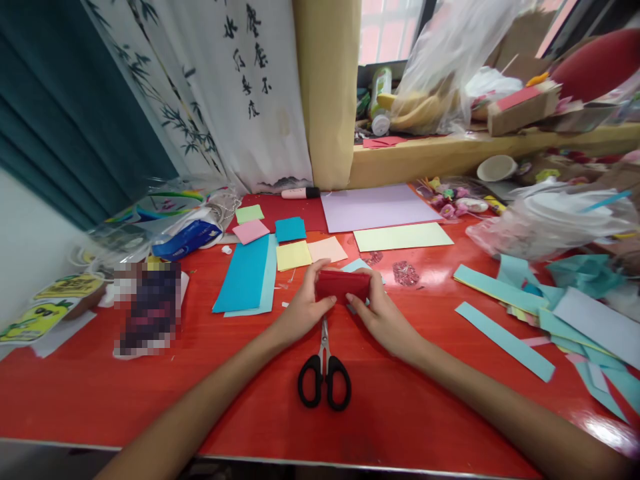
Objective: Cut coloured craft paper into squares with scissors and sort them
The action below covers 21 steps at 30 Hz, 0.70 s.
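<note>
A piece of dark red paper (343, 284) is held level between my two hands above the table. My left hand (306, 300) grips its left end, thumb on the near face and fingers behind. At the right end my right hand (384, 312) pinches it the same way. Just below lie scissors (325, 373) with black handles, their blade tips partly hidden under the hands. Beyond the hands are small paper squares, including a yellow square (293, 256), a peach square (328, 249) and a blue square (291, 229). A light blue paper (356, 265) is partly covered by my right hand.
Blue sheets (245, 277) lie left of the hands. A lavender sheet (380, 205), a pale strip (403, 237) and a marker (300, 193) are farther back. Teal paper strips (505, 340) pile up at right, near plastic bags (555, 217). A blue packet (187, 240) sits at left.
</note>
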{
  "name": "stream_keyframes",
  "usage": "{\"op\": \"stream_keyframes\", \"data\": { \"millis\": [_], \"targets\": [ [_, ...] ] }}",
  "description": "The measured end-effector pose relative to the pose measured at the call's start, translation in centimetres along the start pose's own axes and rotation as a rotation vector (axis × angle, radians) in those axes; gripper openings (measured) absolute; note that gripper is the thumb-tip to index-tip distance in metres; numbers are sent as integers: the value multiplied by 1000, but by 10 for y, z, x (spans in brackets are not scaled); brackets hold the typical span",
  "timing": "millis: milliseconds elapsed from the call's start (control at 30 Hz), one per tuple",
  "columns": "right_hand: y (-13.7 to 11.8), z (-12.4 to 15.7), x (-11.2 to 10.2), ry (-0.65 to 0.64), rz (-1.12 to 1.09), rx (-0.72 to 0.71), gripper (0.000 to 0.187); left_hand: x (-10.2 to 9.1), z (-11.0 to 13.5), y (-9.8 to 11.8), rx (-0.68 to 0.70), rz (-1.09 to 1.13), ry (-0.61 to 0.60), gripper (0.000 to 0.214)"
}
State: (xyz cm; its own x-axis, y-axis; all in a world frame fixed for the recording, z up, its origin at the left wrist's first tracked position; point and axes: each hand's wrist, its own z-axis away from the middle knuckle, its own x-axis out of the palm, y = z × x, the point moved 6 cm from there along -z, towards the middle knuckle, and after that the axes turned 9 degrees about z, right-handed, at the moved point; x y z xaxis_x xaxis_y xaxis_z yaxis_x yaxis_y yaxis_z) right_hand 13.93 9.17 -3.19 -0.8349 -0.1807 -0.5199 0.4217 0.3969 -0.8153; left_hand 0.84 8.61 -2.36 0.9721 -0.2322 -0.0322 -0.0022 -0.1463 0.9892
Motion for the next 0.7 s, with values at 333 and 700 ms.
{"op": "stream_keyframes", "data": {
  "millis": [333, 700],
  "targets": [
    [-2, 1, 1, -58, -5, -19, 15, 2, 2, -11, -46, -109, -32, 55],
    [6, 0, 0, -20, 1, 14, 6, 12, 9, -4, 119, -711, -171, 33]
  ]
}}
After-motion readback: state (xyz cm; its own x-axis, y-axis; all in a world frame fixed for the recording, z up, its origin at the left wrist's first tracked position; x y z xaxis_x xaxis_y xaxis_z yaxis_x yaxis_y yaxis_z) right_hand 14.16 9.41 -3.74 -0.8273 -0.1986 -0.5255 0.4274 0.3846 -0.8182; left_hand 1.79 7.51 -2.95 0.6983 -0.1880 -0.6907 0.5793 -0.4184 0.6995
